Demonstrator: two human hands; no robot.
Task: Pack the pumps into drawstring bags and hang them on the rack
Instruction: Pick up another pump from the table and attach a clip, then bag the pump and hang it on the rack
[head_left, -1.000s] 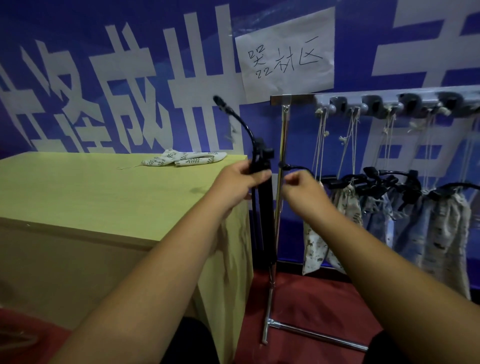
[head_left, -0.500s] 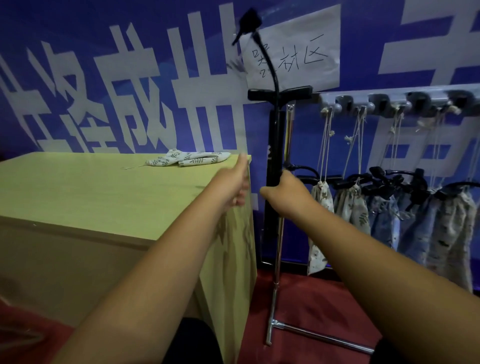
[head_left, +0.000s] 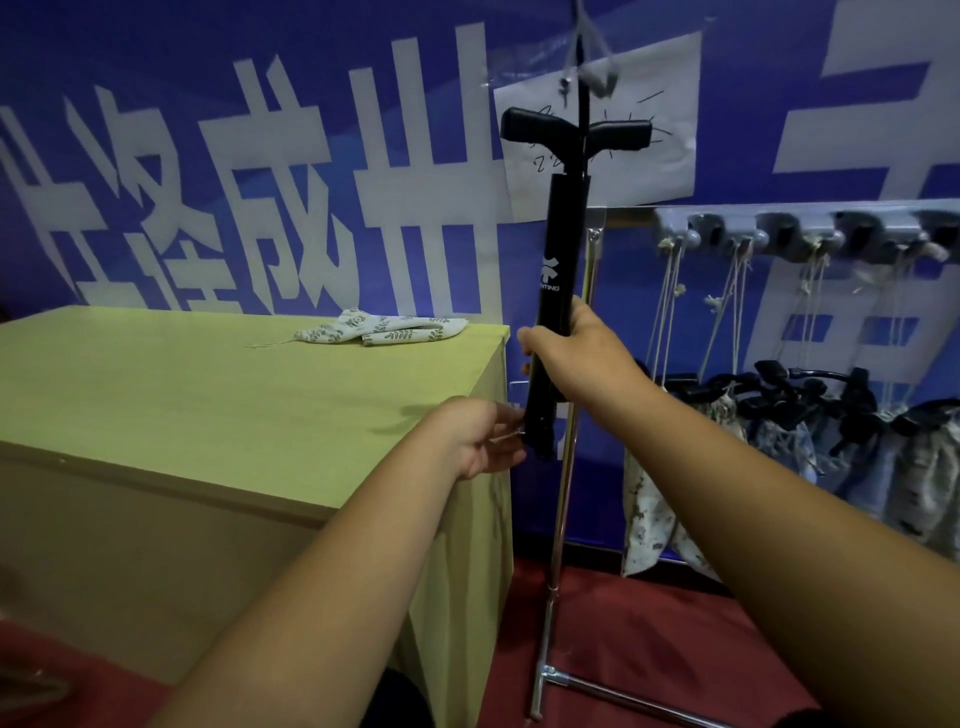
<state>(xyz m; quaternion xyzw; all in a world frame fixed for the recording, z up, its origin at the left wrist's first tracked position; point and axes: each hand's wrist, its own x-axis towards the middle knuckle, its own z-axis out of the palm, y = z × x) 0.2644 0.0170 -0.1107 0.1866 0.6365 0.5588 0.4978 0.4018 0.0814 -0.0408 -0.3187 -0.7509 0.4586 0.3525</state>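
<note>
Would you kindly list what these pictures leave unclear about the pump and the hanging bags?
- Head view: the black upright pump's hose tip is cut off by the top edge.
- Its foot is hidden behind the left hand.
- The hanging patterned drawstring bags are blurred; their count is uncertain.

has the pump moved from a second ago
Yes. The pump has gone up: its handle now sits in front of the paper sign, well above the rack's top bar, gripped by the right hand.

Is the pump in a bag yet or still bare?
Bare. The right hand grips the uncovered black pump upright; the leaf-print bag lies flat on the table.
</note>
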